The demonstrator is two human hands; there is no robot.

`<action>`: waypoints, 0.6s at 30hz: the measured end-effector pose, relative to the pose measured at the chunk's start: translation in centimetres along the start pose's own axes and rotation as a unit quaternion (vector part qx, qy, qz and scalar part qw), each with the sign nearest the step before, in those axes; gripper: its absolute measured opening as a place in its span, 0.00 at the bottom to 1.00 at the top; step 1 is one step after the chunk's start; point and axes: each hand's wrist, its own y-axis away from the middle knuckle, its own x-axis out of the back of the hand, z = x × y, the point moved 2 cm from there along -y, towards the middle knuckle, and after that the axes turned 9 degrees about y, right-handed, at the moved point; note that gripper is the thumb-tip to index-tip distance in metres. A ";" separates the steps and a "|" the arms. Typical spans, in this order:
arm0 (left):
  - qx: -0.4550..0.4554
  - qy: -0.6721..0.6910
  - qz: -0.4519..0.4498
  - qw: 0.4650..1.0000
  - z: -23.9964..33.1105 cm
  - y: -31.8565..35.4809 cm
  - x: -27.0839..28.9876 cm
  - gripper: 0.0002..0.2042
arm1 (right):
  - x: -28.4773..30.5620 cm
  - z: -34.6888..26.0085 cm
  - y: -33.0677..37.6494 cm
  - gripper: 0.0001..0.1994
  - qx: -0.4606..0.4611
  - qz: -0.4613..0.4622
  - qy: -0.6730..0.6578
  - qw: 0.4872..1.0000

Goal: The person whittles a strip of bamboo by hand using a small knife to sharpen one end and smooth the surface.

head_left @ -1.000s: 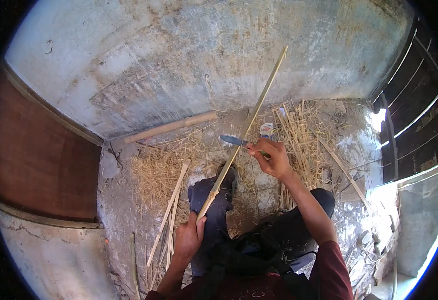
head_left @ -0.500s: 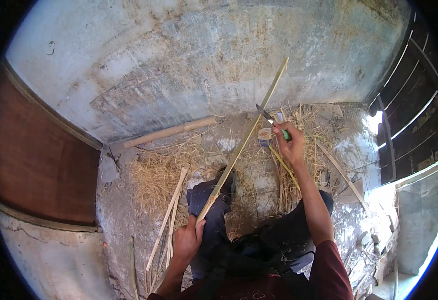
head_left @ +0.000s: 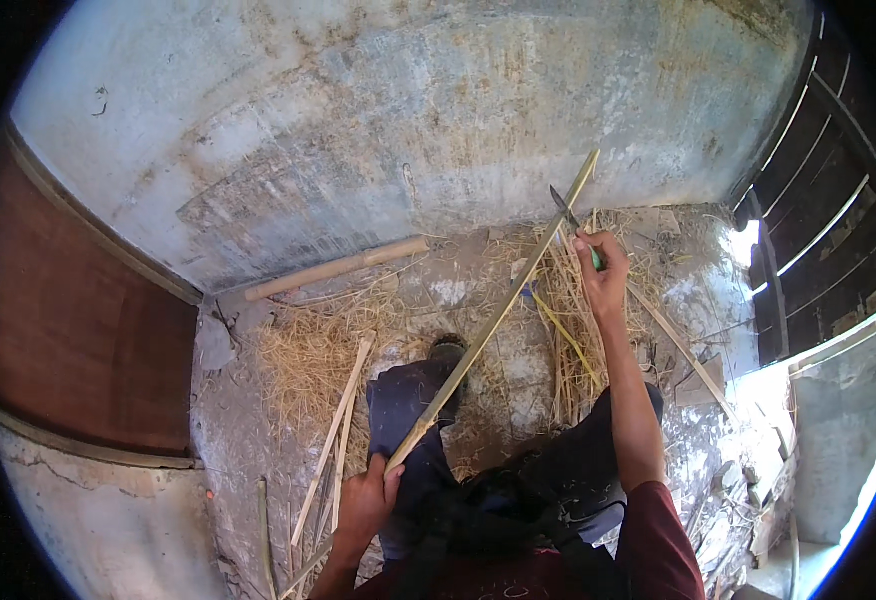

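My left hand (head_left: 366, 497) grips the near end of a long split bamboo strip (head_left: 498, 318) that slants up and away to the right, its far tip close to the wall. Stretched out at arm's length, my right hand (head_left: 600, 268) holds a knife (head_left: 568, 214) with a green handle. The blade lies against the strip's far part, pointing up and left. My legs in dark trousers lie beneath the strip, one foot (head_left: 447, 351) under its middle.
Dry shavings and straw (head_left: 308, 355) cover the concrete floor. A thick bamboo pole (head_left: 336, 268) lies along the grey wall, thin split strips (head_left: 336, 432) lie at the left, more strips at the right. A brown door stands left, a dark railing right.
My right hand with the knife has slid along the strip away from me, from about its middle to near its far tip. The left hand has stayed at the near end.
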 end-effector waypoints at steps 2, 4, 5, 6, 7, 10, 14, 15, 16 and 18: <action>0.000 -0.007 0.004 1.000 -0.1 0.2 0.3 0.15 | 0.0 0.1 0.0 0.05 0.023 0.013 0.003 1.000; 0.000 -0.011 0.006 1.000 -0.4 0.6 0.6 0.15 | 0.6 0.6 0.1 0.04 0.000 0.009 0.015 1.000; 0.001 -0.014 0.005 1.000 -0.7 0.8 0.9 0.15 | 1.0 0.8 0.1 0.04 -0.012 0.007 0.020 1.000; 0.002 -0.018 0.004 1.000 -1.0 1.1 1.1 0.16 | 1.2 1.2 -0.1 0.04 -0.013 0.014 -0.003 1.000; 0.003 -0.022 0.001 1.000 -1.4 1.3 1.3 0.16 | 1.4 1.6 -0.3 0.04 -0.016 0.023 -0.024 0.999; 0.003 -0.024 -0.004 1.000 -2.0 1.9 1.6 0.16 | 1.9 2.4 -0.4 0.04 -0.002 0.047 -0.021 0.999; 0.010 -0.036 -0.003 0.999 -2.4 2.4 2.4 0.16 | 2.6 2.6 -0.5 0.04 -0.017 0.055 -0.011 0.998; 0.014 -0.043 -0.008 0.999 -2.4 2.6 2.6 0.16 | 2.8 2.6 -0.5 0.04 -0.009 0.055 -0.008 0.998; 0.018 -0.050 -0.012 0.999 -2.4 2.6 2.7 0.16 | 2.9 2.4 -0.5 0.05 0.000 0.056 -0.006 0.998; 0.020 -0.048 -0.012 0.999 -2.4 2.7 3.0 0.16 | 3.1 2.1 -0.7 0.06 0.004 0.058 -0.008 0.998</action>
